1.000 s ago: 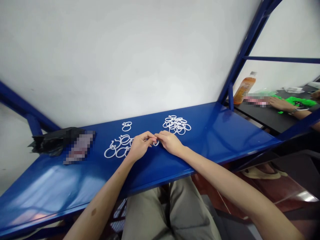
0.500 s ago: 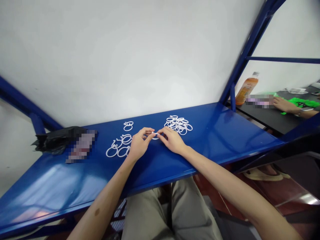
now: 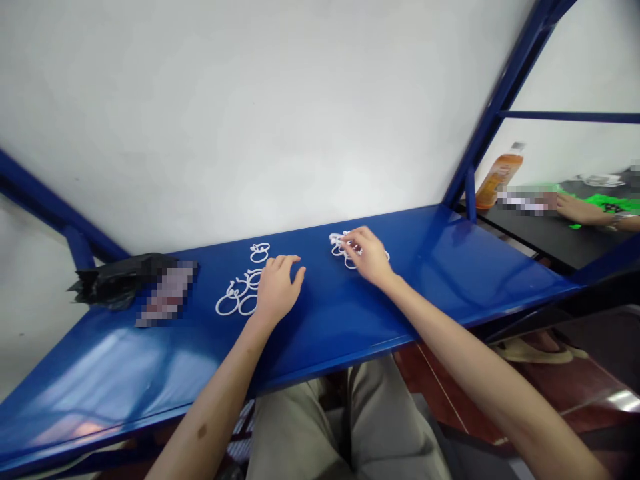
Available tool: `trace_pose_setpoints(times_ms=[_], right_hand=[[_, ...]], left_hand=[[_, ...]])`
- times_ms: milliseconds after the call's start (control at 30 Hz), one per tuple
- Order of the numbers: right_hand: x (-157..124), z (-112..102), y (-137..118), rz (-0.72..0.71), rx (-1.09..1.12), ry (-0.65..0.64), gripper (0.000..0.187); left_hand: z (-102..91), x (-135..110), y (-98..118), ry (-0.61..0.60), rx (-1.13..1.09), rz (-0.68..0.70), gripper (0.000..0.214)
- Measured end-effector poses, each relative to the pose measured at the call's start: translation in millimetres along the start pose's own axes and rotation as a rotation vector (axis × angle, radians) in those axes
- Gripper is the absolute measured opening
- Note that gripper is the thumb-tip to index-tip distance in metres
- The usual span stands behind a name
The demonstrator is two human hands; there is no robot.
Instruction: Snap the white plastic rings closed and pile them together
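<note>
My left hand [image 3: 280, 287] hovers over the blue table with its fingers apart and nothing in them. Just left of it lie several white plastic curtain rings [image 3: 228, 305] with small eyelets, partly covered by that hand. A smaller cluster of the same rings [image 3: 259, 255] sits farther back. Over on the right, my right hand [image 3: 367, 255] reaches over a pile of white rings [image 3: 351, 263] and hides much of it. A slightly blurred white curtain ring [image 3: 335, 239] shows at its fingertips, which look closed on it.
On the blue table [image 3: 400, 307], a black plastic bag [image 3: 113, 280] and a blurred-out packet [image 3: 170, 293] lie at the left. Blue posts [image 3: 490, 113] frame the right end. Beyond, a co-worker's hand [image 3: 580, 208] works near a bottle [image 3: 500, 177] and green material [image 3: 613, 202].
Both hands held one ring between them over the middle. My right hand has moved right and away to the pile; my left hand has let go and opened. The view shifted slightly.
</note>
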State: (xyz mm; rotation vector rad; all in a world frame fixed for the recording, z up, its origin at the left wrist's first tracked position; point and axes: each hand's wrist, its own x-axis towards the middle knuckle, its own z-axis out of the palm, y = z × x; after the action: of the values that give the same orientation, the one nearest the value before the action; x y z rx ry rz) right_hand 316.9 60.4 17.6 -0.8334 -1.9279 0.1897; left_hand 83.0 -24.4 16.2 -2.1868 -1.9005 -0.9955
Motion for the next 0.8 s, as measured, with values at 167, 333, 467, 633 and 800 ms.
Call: trace_pose_setpoints(times_ms=[167,333,467,633,800], right_hand=[[37.3,-39.5,63.3,0.232,-0.278,-0.098,0.012],[46.7,-58.8,95.8,0.257,-0.375,-0.369,0.015],[44.7,-58.4,98.1,0.278,-0.347,-0.494,0.017],[43.4,-55.1,97.7,0.297,-0.328,-0.489,0.025],[39.2,-54.0,99.0,0.229,-0.381,-0.403,0.027]], left_hand=[[-3.9,-5.3,-8.2,-0.039,0.432,-0.062,0.030],[-5.3,-7.6,-5.2,-0.045,0.516,-0.096,0.032],[-3.1,-7.5,-1.1,-0.131,0.458,-0.055,0.032],[1.9,-7.7,1.3,-0.126,0.251,0.010,0.028],[1.8,-5.1,5.8,-0.215,-0.085,0.040,0.030]])
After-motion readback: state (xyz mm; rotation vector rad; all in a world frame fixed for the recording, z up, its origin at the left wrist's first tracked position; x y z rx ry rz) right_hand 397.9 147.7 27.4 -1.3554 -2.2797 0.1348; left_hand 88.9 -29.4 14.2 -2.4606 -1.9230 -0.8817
